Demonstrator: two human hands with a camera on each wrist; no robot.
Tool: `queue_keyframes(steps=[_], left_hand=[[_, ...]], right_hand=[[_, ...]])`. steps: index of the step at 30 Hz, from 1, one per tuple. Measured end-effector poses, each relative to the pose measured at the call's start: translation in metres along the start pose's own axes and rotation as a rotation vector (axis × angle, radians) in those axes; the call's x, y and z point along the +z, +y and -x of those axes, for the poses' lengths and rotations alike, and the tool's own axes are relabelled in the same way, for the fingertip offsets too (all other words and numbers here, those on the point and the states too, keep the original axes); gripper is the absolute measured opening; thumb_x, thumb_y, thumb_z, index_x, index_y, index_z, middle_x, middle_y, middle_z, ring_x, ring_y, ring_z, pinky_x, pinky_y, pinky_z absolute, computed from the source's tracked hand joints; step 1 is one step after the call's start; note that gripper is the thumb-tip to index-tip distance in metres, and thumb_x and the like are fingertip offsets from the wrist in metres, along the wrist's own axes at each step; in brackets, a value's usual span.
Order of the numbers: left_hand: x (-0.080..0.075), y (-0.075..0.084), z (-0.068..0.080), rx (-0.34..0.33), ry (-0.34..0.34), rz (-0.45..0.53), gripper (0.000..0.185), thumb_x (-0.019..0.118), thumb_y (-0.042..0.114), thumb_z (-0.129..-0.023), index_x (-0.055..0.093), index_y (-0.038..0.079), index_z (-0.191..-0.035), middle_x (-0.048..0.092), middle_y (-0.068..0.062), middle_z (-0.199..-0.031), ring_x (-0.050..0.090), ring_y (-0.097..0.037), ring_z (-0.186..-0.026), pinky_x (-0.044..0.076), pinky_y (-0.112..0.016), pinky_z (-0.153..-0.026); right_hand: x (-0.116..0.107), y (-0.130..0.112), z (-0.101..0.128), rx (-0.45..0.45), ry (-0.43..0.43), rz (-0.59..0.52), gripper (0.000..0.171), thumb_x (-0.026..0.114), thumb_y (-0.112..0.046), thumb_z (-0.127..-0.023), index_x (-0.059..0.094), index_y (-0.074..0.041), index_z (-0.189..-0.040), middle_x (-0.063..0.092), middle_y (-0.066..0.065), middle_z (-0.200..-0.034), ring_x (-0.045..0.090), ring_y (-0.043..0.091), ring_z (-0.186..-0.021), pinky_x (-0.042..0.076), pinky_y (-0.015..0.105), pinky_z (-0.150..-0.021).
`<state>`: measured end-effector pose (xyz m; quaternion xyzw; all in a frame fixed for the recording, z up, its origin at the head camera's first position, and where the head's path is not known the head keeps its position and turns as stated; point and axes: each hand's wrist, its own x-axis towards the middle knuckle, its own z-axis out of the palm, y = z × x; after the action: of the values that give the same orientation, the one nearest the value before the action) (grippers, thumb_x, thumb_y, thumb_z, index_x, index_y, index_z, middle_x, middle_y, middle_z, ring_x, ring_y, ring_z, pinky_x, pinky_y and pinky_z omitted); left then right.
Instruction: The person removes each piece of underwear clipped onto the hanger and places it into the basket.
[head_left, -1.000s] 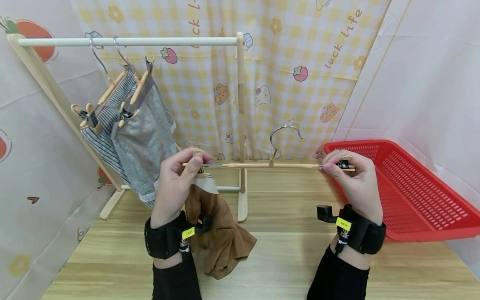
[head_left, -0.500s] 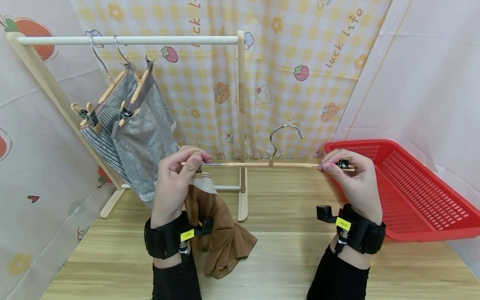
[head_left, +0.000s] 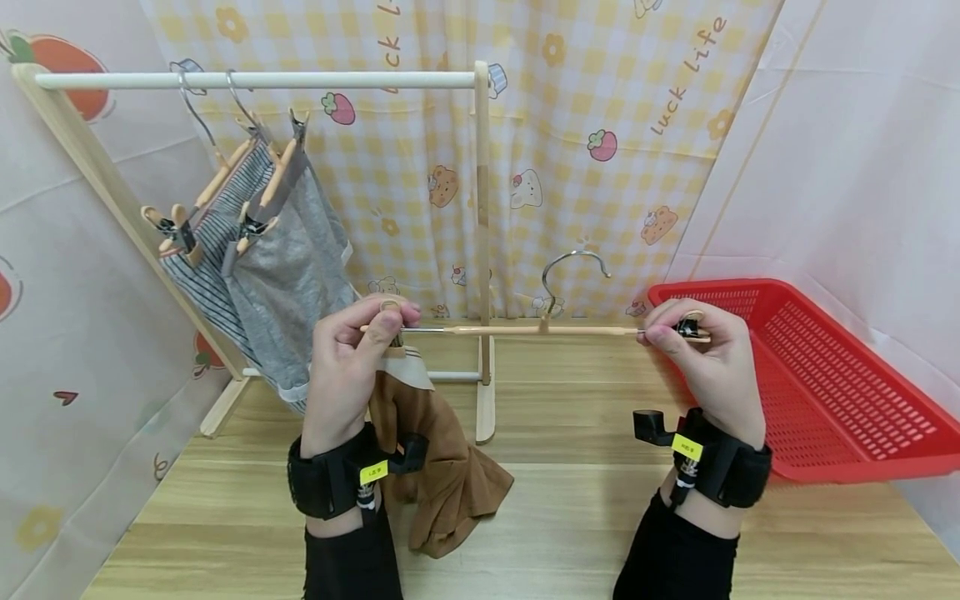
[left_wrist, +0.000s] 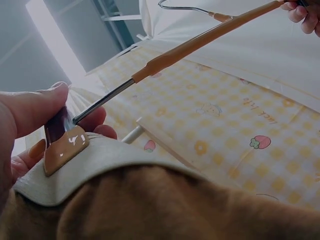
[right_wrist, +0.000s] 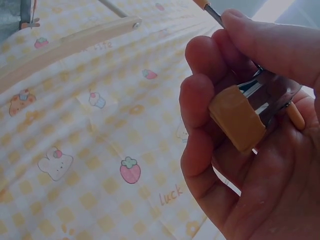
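Both hands held a wooden clip hanger point(head_left: 525, 331) level between them, its metal hook point(head_left: 573, 271) standing up from the middle of the bar. The left hand point(head_left: 352, 367) had its thumb and fingers curled round the left clip point(left_wrist: 65, 142), and the left wrist view showed that clip closed over the pale waistband of a brown garment point(head_left: 438, 475), which hung down from that hand and pooled on the wooden table point(head_left: 570, 517) just beside the left forearm. The right hand point(head_left: 708, 358) pinched the right clip point(right_wrist: 237, 117) at the far end of the bar; the right wrist view showed its fingers wrapped round the clip with no cloth in it. Against the frames from a second before, almost nothing had shifted: the left hand sat slightly lower and nearer the bar's end, the hook tilted a touch to the right, and the right hand kept its place. I judged from this that the left corner of the waistband was just being seated or settled in its clip, while the other corner hung free and was not yet fastened. Beyond the left hand stood a small rack point(head_left: 255, 81) with a striped garment point(head_left: 213, 250) and a grey garment point(head_left: 288, 283) already hung on clip hangers. Just beside the right hand lay a red basket point(head_left: 847, 417).
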<state>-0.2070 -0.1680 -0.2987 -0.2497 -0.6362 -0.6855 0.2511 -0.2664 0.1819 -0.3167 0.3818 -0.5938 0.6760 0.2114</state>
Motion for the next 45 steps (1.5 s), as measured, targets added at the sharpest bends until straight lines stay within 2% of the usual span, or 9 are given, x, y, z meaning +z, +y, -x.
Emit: queue_keyframes(steps=[11, 16, 18, 23, 25, 30, 45], left_hand=[[0.0005, 0.0019, 0.001, 0.024, 0.002, -0.023, 0.026, 0.061, 0.019, -0.1, 0.071, -0.005, -0.097, 0.068, -0.014, -0.1, 0.058, -0.03, -0.101, 0.047, -0.036, -0.089], [0.0013, 0.0021, 0.0013, 0.022, 0.006, -0.024, 0.024, 0.06, 0.015, -0.1, 0.071, -0.006, -0.097, 0.068, -0.013, -0.1, 0.059, -0.029, -0.101, 0.047, -0.035, -0.088], [0.0017, 0.0024, 0.0016, 0.023, 0.008, -0.026, 0.026, 0.06, 0.014, -0.1, 0.069, -0.01, -0.097, 0.069, -0.013, -0.1, 0.059, -0.028, -0.1, 0.048, -0.035, -0.087], [0.0014, 0.003, 0.003, 0.029, 0.008, -0.043, 0.026, 0.061, 0.015, -0.1, 0.07, -0.009, -0.096, 0.069, -0.013, -0.099, 0.06, -0.028, -0.099, 0.048, -0.034, -0.084], [0.001, 0.0031, 0.0029, 0.035, 0.007, -0.051, 0.025, 0.062, 0.017, -0.099, 0.072, -0.005, -0.095, 0.069, -0.013, -0.099, 0.06, -0.028, -0.098, 0.048, -0.034, -0.083], [0.0009, 0.0031, 0.0023, 0.046, 0.01, -0.044, 0.027, 0.062, 0.017, -0.099, 0.071, -0.008, -0.095, 0.068, -0.014, -0.099, 0.059, -0.028, -0.097, 0.048, -0.033, -0.081], [0.0032, 0.0038, 0.0014, 0.087, 0.024, -0.038, 0.035, 0.063, 0.018, -0.099, 0.066, -0.016, -0.092, 0.064, -0.027, -0.096, 0.059, -0.029, -0.096, 0.048, -0.033, -0.08]], right_hand=[[-0.0003, -0.0004, -0.0002, -0.004, 0.001, 0.007, 0.011, 0.062, 0.02, -0.086, 0.065, 0.011, -0.082, 0.066, 0.015, -0.08, 0.06, 0.021, -0.078, 0.047, 0.025, -0.068], [-0.0004, -0.0009, 0.0007, -0.001, 0.007, 0.008, 0.011, 0.061, 0.02, -0.086, 0.066, 0.01, -0.082, 0.066, 0.015, -0.081, 0.06, 0.021, -0.078, 0.047, 0.024, -0.066], [-0.0004, -0.0011, 0.001, 0.0, 0.007, 0.008, 0.011, 0.062, 0.02, -0.086, 0.065, 0.011, -0.082, 0.066, 0.015, -0.081, 0.06, 0.021, -0.078, 0.047, 0.024, -0.067], [-0.0001, -0.0016, 0.0017, 0.005, 0.007, 0.008, 0.008, 0.063, 0.018, -0.087, 0.065, 0.011, -0.082, 0.066, 0.016, -0.081, 0.06, 0.021, -0.079, 0.048, 0.025, -0.068], [-0.0001, -0.0016, 0.002, 0.007, 0.008, 0.01, 0.008, 0.063, 0.017, -0.087, 0.065, 0.012, -0.082, 0.066, 0.016, -0.081, 0.061, 0.021, -0.078, 0.048, 0.025, -0.068], [-0.0005, -0.0014, 0.0021, 0.004, 0.01, 0.007, 0.007, 0.064, 0.017, -0.087, 0.065, 0.012, -0.082, 0.066, 0.016, -0.081, 0.061, 0.021, -0.078, 0.049, 0.024, -0.067], [-0.0012, -0.0005, 0.0016, -0.001, 0.002, 0.0, 0.006, 0.065, 0.015, -0.087, 0.064, 0.013, -0.082, 0.066, 0.016, -0.081, 0.061, 0.022, -0.078, 0.048, 0.025, -0.068]])
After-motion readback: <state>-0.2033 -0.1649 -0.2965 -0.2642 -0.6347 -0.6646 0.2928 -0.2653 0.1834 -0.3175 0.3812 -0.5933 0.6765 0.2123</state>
